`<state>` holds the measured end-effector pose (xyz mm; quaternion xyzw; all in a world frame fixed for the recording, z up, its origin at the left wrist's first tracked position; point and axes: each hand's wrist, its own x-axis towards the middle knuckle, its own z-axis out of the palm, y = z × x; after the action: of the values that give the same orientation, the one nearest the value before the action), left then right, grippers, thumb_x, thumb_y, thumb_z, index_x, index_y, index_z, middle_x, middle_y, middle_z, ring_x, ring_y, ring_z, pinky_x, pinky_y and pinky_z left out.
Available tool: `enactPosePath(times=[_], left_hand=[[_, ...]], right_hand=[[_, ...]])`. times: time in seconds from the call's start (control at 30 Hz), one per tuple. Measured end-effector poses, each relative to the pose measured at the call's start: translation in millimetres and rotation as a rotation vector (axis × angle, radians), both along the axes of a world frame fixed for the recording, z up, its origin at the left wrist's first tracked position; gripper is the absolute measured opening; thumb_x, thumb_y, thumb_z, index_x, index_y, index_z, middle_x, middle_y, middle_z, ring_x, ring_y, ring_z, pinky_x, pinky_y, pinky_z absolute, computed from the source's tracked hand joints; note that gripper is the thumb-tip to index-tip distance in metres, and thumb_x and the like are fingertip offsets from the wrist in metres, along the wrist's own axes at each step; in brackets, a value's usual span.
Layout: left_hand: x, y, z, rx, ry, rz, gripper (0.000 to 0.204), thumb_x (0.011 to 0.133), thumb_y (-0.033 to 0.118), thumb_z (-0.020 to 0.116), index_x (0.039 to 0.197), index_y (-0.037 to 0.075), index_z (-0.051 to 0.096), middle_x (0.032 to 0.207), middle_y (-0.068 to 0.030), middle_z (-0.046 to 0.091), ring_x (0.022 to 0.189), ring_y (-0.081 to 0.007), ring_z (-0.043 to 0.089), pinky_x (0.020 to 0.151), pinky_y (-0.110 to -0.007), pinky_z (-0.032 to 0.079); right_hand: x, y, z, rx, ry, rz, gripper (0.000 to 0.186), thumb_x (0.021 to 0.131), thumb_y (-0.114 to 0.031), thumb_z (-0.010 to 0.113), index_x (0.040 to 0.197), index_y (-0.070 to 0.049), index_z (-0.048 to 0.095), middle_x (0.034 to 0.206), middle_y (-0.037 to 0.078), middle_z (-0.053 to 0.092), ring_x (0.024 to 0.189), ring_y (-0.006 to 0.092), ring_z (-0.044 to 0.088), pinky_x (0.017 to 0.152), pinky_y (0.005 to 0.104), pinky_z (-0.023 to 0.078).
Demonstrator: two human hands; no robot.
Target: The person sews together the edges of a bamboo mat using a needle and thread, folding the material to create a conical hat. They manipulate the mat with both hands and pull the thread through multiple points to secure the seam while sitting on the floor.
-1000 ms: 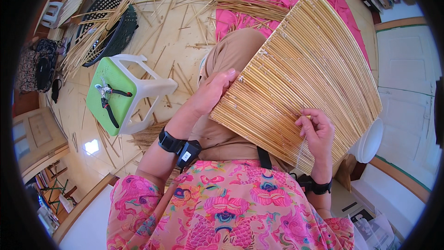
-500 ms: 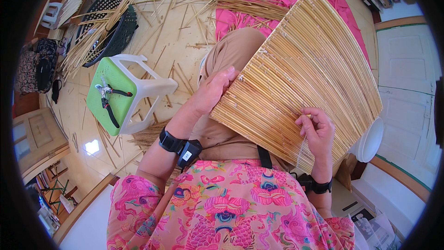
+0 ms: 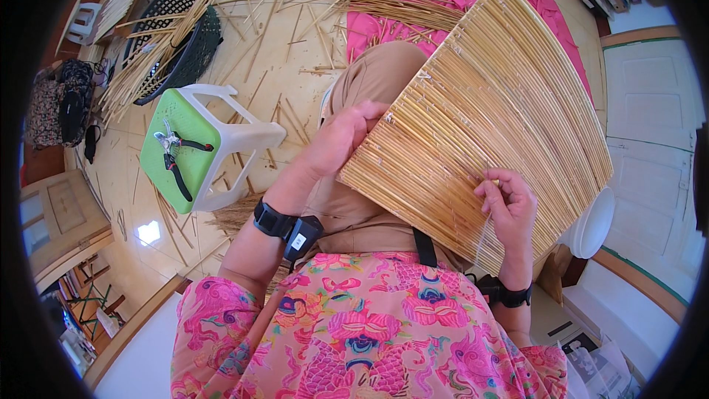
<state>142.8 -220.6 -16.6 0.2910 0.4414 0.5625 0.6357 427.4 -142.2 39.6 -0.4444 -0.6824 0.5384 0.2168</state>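
A mat of straw-coloured reed stalks (image 3: 509,96), laid side by side and bound by rows of stitching, rests tilted across my lap. My left hand (image 3: 346,137) grips its left edge, with the fingertips out of sight behind it. Over the lower middle of the mat, my right hand (image 3: 508,203) is closed in a pinch. A thin pale thread (image 3: 484,242) runs down from those fingers across the stalks. Whether a needle is also between the fingers is too small to make out.
To my left stands a white stool with a green top (image 3: 181,151), bearing black-handled pruning shears (image 3: 176,159). Beyond it is a dark plastic basket (image 3: 203,48) with long stalks. More stalks lie on the floor and a pink cloth (image 3: 557,26). A white bucket (image 3: 592,225) stands at right.
My left hand has curled a little further round the mat's edge. The right hand keeps its pinch in almost the same place, and the mat has barely shifted.
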Motion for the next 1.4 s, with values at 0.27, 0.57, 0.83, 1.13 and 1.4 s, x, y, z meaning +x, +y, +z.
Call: enactPosePath(times=[0.27, 0.57, 0.83, 1.13, 1.4], left_hand=[[-22.6, -9.3, 3.4, -0.083, 0.170, 0.012, 0.037, 0.098, 0.016, 0.041, 0.127, -0.003, 0.051, 0.116, -0.0127, 0.062, 0.105, -0.0185, 0.061, 0.089, -0.029, 0.049], [-38.2, -41.3, -2.2, -0.180, 0.490, 0.124, 0.027, 0.093, 0.013, 0.057, 0.118, 0.001, 0.058, 0.102, -0.0045, 0.063, 0.091, -0.0090, 0.058, 0.080, -0.025, 0.048], [-18.6, -65.7, -7.3, -0.265, 0.341, 0.066, 0.022, 0.086, 0.012, 0.068, 0.105, 0.004, 0.060, 0.091, 0.0021, 0.059, 0.080, -0.0043, 0.054, 0.074, -0.020, 0.045], [-14.8, -62.9, -3.9, -0.169, 0.032, 0.144, 0.018, 0.083, 0.007, 0.068, 0.098, 0.004, 0.059, 0.092, 0.0023, 0.060, 0.082, -0.0041, 0.055, 0.074, -0.019, 0.045], [-16.3, -61.8, 22.3, 0.030, 0.102, 0.154, 0.019, 0.078, 0.005, 0.071, 0.093, 0.002, 0.061, 0.078, 0.0028, 0.058, 0.068, -0.0026, 0.051, 0.060, -0.019, 0.042]], right_hand=[[-4.6, -2.3, -1.4, -0.032, -0.007, 0.013, 0.014, 0.090, 0.000, 0.058, 0.104, 0.001, 0.062, 0.077, 0.006, 0.067, 0.058, 0.0042, 0.056, 0.051, 0.0172, 0.044], [-10.7, -1.1, -4.9, 0.006, -0.012, 0.041, 0.014, 0.091, -0.001, 0.058, 0.104, 0.001, 0.062, 0.078, 0.006, 0.067, 0.061, 0.0045, 0.058, 0.052, 0.0173, 0.045], [-44.7, -2.2, 7.1, 0.095, -0.052, 0.167, 0.009, 0.086, -0.001, 0.065, 0.094, 0.000, 0.068, 0.080, 0.005, 0.068, 0.064, 0.0067, 0.060, 0.055, 0.0217, 0.047], [-143.5, -2.0, 1.9, 0.667, 0.126, 0.590, 0.014, 0.071, 0.000, 0.072, 0.077, -0.006, 0.061, 0.080, 0.007, 0.064, 0.071, 0.0242, 0.063, 0.063, 0.0319, 0.052], [-147.5, -8.1, 21.5, 0.834, 0.152, 0.563, 0.021, 0.064, 0.005, 0.073, 0.074, -0.006, 0.058, 0.078, 0.006, 0.065, 0.067, 0.0224, 0.061, 0.057, 0.0314, 0.050]])
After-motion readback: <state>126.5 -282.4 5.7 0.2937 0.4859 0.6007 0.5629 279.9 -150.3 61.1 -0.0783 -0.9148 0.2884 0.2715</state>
